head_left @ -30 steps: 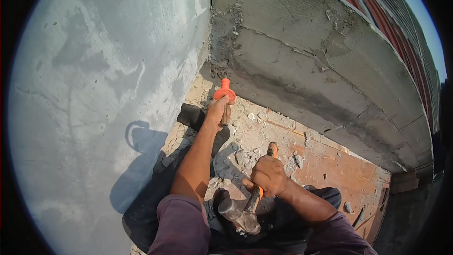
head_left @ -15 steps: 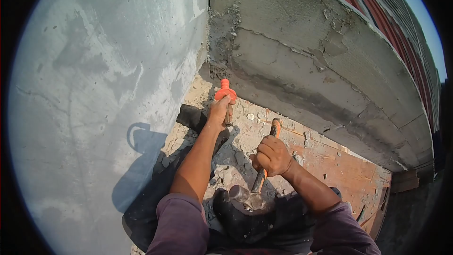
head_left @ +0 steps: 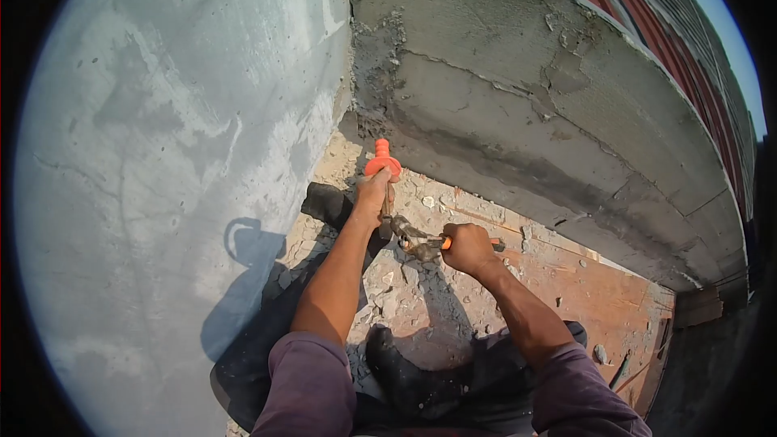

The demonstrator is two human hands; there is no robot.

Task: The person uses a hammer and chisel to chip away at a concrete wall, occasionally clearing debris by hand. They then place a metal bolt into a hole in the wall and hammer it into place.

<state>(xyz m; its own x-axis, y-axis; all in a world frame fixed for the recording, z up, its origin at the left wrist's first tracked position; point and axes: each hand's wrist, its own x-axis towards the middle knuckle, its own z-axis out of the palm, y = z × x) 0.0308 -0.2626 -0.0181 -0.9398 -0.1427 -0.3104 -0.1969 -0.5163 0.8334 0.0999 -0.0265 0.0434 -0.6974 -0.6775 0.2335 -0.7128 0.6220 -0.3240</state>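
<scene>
My left hand (head_left: 374, 196) is closed around the metal shaft of a chisel with an orange rubber grip and round guard (head_left: 382, 163). The grip points away from me, toward the corner of the walls. My right hand (head_left: 468, 248) is wrapped around the black and orange handle of a hammer (head_left: 424, 252). Its worn metal head lies right at the near end of the chisel shaft, just below my left fingers.
Broken mortar chips (head_left: 388, 283) cover the floor between my legs. A smooth grey wall (head_left: 178, 129) rises on the left, and a rough cement wall (head_left: 502, 129) runs along the front and right. A wooden board (head_left: 583, 299) lies at right. My dark shoe (head_left: 409, 380) is close below.
My right hand has swung the hammer so its head went from low near my shoe up to the chisel's near end. The left hand stays nearly in place on the chisel.
</scene>
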